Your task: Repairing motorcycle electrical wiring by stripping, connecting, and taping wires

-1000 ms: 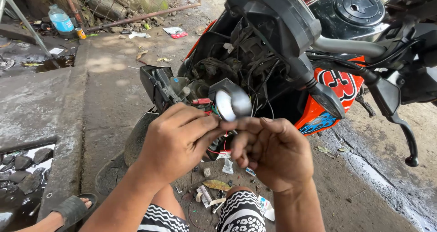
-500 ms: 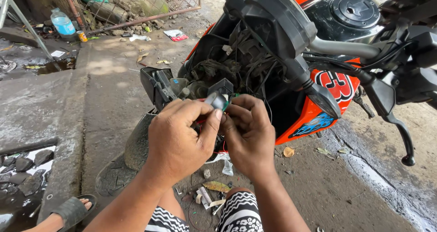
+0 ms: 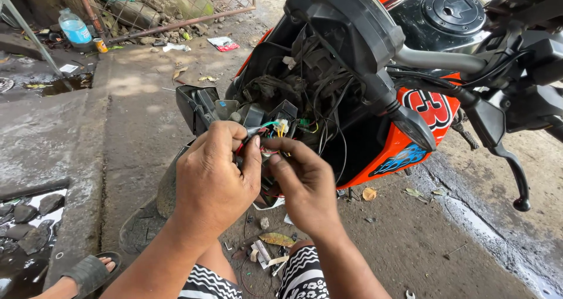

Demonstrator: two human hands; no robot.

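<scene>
Our fingers (image 3: 253, 152) pinch a bundle of coloured wires (image 3: 271, 136) at the open front of the orange motorbike (image 3: 431, 108). Our left hand (image 3: 214, 182) clamps them from the left; our right hand (image 3: 302, 184) nips them with thumb and forefinger. We judge this the joining step; next calls for steady, fine alignment of the ends.

Outdoor site, daylight — soft shadows. Ground is worn concrete (image 3: 135, 129), stained and littered with dry leaves (image 3: 369, 194). A raised kerb (image 3: 82, 176) runs along the left beside dark wet stones (image 3: 29, 217). Wire fence (image 3: 176, 6) at the rear — rubble behind it, a plastic water bottle (image 3: 75, 28) near its post.
</scene>
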